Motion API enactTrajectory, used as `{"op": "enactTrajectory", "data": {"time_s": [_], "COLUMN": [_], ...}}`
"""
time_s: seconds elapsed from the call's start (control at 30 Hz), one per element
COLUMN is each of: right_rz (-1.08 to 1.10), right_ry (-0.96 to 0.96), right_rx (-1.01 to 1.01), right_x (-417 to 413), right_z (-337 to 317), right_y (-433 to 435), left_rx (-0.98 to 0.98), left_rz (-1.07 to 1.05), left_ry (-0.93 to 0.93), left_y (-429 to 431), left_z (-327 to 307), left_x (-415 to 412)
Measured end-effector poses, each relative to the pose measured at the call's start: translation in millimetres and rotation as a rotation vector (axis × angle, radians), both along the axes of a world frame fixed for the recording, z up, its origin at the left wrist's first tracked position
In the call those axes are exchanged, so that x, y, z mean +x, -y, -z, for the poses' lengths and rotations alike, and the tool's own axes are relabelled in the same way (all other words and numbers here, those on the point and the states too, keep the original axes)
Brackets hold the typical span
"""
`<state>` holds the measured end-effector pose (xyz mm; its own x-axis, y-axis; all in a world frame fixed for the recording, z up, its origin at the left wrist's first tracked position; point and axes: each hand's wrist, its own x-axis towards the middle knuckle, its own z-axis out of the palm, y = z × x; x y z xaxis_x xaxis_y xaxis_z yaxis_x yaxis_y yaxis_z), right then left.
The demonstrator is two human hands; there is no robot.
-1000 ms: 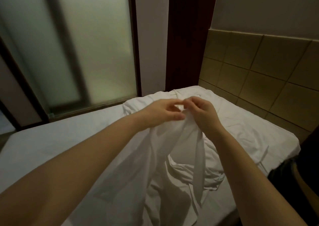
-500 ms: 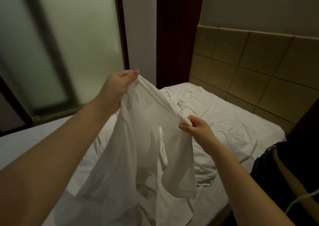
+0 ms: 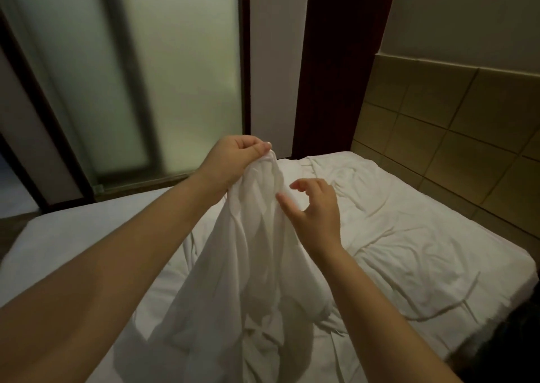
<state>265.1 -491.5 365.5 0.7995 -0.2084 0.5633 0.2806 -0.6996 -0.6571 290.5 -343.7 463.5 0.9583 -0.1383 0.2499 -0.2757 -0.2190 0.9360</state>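
Observation:
A white cloth [image 3: 248, 265] hangs in loose folds above the bed [image 3: 423, 251]. My left hand [image 3: 233, 157] pinches its top edge between thumb and fingers and holds it up. Just to the right and a little lower, my right hand [image 3: 314, 207] is off the cloth's edge, with spread, loosely bent fingers; its thumb tip lies against a fold. The lower part of the cloth rests crumpled on the white sheet between my forearms.
A tan panelled headboard [image 3: 453, 137] runs along the right side of the bed. Frosted glass sliding doors [image 3: 146, 75] stand beyond the far edge, beside a dark wooden post [image 3: 336, 61]. A dark shape [image 3: 511, 347] sits at the bottom right corner.
My right hand let go of the cloth's edge and opened. My left hand came down and toward the middle, still pinching the top of the cloth, which now hangs narrower.

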Motion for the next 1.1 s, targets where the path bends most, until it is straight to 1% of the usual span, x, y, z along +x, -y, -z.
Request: {"op": "enactTrajectory", "data": {"time_s": [0.07,0.23,0.3,0.4,0.47,0.53,0.6,0.67,0.77,0.83,0.93,1.0,1.1], "right_rz": [-0.014,-0.051,-0.048,-0.112,-0.158,-0.18,-0.188,-0.193,-0.281,-0.37,-0.426,-0.402,-0.292], "right_ry": [0.016,0.01,-0.012,-0.009,-0.049,-0.117,-0.162,-0.194,-0.241,-0.288,-0.449,-0.547,-0.583], "right_rx": [0.0,0.07,0.09,0.123,0.126,0.125,0.152,0.212,0.299,0.264,0.125,0.018,-0.005], "right_x": [-1,3,6,6,4,4,5,5,2,-3,-11,-15,-24], "right_z": [-6,-11,-9,-3,3,8,5,-4,-21,-32,-40,-36,-16], "right_y": [-10,-35,-41,-48,-51,-55,-57,-57,-52,-45,-29,-19,-6], "left_rx": [0.033,0.016,-0.004,-0.068,-0.118,-0.122,-0.092,-0.017,0.102,0.114,0.107,0.099,0.083], "left_rz": [-0.028,-0.06,-0.065,-0.12,-0.176,-0.212,-0.239,-0.282,-0.313,-0.303,-0.273,-0.259,-0.245], "left_ry": [0.002,0.015,0.011,-0.008,-0.018,-0.02,-0.011,0.019,0.058,0.073,0.105,0.119,0.129], "left_y": [-7,-22,-30,-49,-62,-70,-75,-80,-91,-96,-99,-100,-104], "left_z": [-2,0,2,4,8,13,16,17,15,14,11,10,13], "left_x": [1,-2,-5,-5,-5,-7,-10,-11,-10,-9,-11,-13,-16]}}
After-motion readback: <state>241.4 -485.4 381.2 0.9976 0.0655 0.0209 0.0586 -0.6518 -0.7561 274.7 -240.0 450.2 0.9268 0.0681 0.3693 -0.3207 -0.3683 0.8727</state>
